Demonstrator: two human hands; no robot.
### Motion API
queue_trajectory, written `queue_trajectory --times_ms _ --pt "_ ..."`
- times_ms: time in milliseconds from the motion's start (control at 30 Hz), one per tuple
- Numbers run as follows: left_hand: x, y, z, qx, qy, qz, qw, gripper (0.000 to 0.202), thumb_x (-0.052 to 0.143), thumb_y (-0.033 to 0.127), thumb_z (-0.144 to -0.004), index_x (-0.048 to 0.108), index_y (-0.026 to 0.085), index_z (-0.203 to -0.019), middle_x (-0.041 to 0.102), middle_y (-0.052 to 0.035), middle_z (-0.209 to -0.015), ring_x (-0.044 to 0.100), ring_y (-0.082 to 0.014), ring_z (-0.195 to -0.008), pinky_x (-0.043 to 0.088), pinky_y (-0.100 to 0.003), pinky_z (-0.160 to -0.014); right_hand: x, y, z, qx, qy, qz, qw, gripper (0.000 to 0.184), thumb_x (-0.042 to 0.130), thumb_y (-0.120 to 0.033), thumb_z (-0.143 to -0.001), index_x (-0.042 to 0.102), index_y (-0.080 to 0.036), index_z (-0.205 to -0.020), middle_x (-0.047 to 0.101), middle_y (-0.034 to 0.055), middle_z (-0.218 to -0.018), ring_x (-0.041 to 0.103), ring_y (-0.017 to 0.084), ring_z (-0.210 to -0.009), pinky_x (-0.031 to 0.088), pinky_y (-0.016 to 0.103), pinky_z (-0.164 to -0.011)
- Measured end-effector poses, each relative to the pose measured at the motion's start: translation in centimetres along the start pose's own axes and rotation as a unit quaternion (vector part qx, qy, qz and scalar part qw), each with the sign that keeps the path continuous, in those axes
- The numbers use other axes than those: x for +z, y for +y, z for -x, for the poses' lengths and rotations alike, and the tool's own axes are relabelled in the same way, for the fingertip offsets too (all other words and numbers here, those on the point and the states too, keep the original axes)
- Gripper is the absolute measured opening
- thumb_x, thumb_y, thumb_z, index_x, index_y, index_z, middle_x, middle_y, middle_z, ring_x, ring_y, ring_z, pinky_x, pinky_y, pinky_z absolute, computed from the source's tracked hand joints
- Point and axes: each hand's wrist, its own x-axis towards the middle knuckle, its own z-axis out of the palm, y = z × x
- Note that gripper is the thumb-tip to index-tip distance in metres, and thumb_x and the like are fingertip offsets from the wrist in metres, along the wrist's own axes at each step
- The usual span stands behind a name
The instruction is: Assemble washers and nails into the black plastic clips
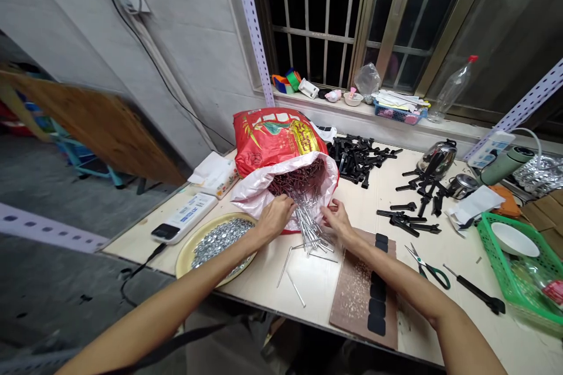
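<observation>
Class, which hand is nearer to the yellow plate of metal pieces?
Left. The left hand is just past the plate's right edge, at the red bag's mouth; the right hand is farther right, at that mouth's opposite edge.

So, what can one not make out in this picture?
Head view:
Red bag: depths hidden by metal rods at its mouth.
Left hand: grip hidden by its fingers.
Metal pieces in yellow dish: too small to tell exact shape.
Green basket: right end cut off by picture edge.

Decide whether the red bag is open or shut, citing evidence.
Open: the red bag gapes, showing white lining, and metal rods extend onto the table.
</observation>
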Motion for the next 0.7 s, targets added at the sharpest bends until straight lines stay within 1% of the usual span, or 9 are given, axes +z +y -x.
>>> queue_trajectory --times_ms 67,133,233,267,333,400,500,567,700 --pt "0.5 -0.7 0.0 0.029 0.006 -0.012 1.0 0.027 0.037 0.02 -0.092 0.062 0.014 -0.083 0.064 -0.0112 -0.088 0.062 -0.0228 -0.089 0.049 -0.034 -0.077 0.7 0.2 -1.3 0.041 -0.026 -0.041 0.998 0.028 0.06 -0.029 -0.072 0.056 -0.016 -0.096 0.059 -0.0007 -0.072 0.056 0.012 -0.063 0.048 0.023 -0.057" --pt "1.3 -1.5 0.4 0.059 -0.012 -0.013 0.998 0.024 0.039 0.021 -0.092 0.062 0.014 -0.086 0.064 -0.0111 -0.089 0.061 -0.0232 -0.091 0.048 -0.035 -0.08 1.4 0.5 -2.5 0.071 -0.038 -0.072 0.994 0.017 0.058 -0.025 -0.07 0.056 -0.015 -0.083 0.054 -0.0029 -0.06 0.051 0.011 -0.053 0.045 0.021 -0.051" --pt "2.5 -2.4 0.9 0.073 -0.033 -0.006 0.997 0.017 0.046 0.02 -0.088 0.06 0.013 -0.096 0.064 -0.012 -0.097 0.059 -0.0238 -0.095 0.049 -0.036 -0.082 2.7 0.5 -4.4 0.096 -0.034 -0.115 0.988 0.007 0.052 -0.02 -0.069 0.053 -0.016 -0.075 0.049 -0.0048 -0.053 0.049 0.01 -0.048 0.044 0.02 -0.049" --pt "2.9 -2.6 0.8 0.07 -0.027 -0.01 0.997 0.019 0.049 0.019 -0.086 0.059 0.013 -0.102 0.063 -0.0135 -0.103 0.059 -0.0247 -0.098 0.048 -0.037 -0.084 3.2 0.4 -5.1 0.101 -0.029 -0.129 0.986 0.006 0.051 -0.018 -0.068 0.052 -0.017 -0.075 0.047 -0.0053 -0.052 0.049 0.011 -0.049 0.044 0.021 -0.049" --pt "3.5 -2.9 0.3 0.059 -0.007 -0.025 0.998 0.032 0.054 0.016 -0.082 0.054 0.009 -0.114 0.06 -0.0178 -0.115 0.056 -0.0274 -0.104 0.047 -0.039 -0.088 3.9 -0.1 -6.6 0.107 -0.02 -0.154 0.982 0.007 0.05 -0.016 -0.067 0.049 -0.018 -0.073 0.045 -0.0058 -0.051 0.051 0.012 -0.05 0.046 0.022 -0.051" --pt "4.1 -3.1 -0.6 0.035 0.007 -0.045 0.998 0.042 0.056 0.015 -0.08 0.05 0.004 -0.119 0.057 -0.0225 -0.12 0.055 -0.0309 -0.107 0.045 -0.042 -0.092 4.5 -0.8 -8.1 0.104 -0.017 -0.173 0.979 0.006 0.049 -0.015 -0.067 0.048 -0.019 -0.071 0.043 -0.0054 -0.05 0.055 0.014 -0.053 0.049 0.024 -0.053" --pt "5.0 -3.9 -2.2 -0.01 0.027 -0.071 0.997 0.043 0.05 0.013 -0.08 0.049 0.001 -0.121 0.058 -0.0251 -0.12 0.055 -0.0343 -0.11 0.046 -0.045 -0.091 5.1 -1.9 -10.2 0.08 -0.016 -0.193 0.978 0.004 0.048 -0.016 -0.07 0.047 -0.02 -0.07 0.046 -0.0033 -0.053 0.059 0.017 -0.062 0.052 0.028 -0.058" --pt "5.8 -4.8 -3.1 -0.014 0.046 -0.076 0.996 0.042 0.044 0.01 -0.081 0.049 0.003 -0.123 0.059 -0.0241 -0.122 0.054 -0.0335 -0.114 0.044 -0.046 -0.094 5.4 -2.4 -11.3 0.054 -0.012 -0.194 0.979 0.004 0.045 -0.017 -0.075 0.047 -0.019 -0.072 0.05 -0.0012 -0.058 0.061 0.018 -0.07 0.052 0.029 -0.064" --pt "7.4 -7.7 -4.8 0.006 0.063 -0.051 0.997 0.045 0.037 0.01 -0.082 0.051 0.011 -0.124 0.059 -0.0201 -0.126 0.052 -0.0297 -0.12 0.041 -0.045 -0.1 5.6 -2.9 -13.4 -0.003 -0.006 -0.153 0.988 0.019 0.032 -0.02 -0.085 0.049 -0.019 -0.078 0.056 0.0019 -0.067 0.062 0.017 -0.078 0.052 0.03 -0.071"
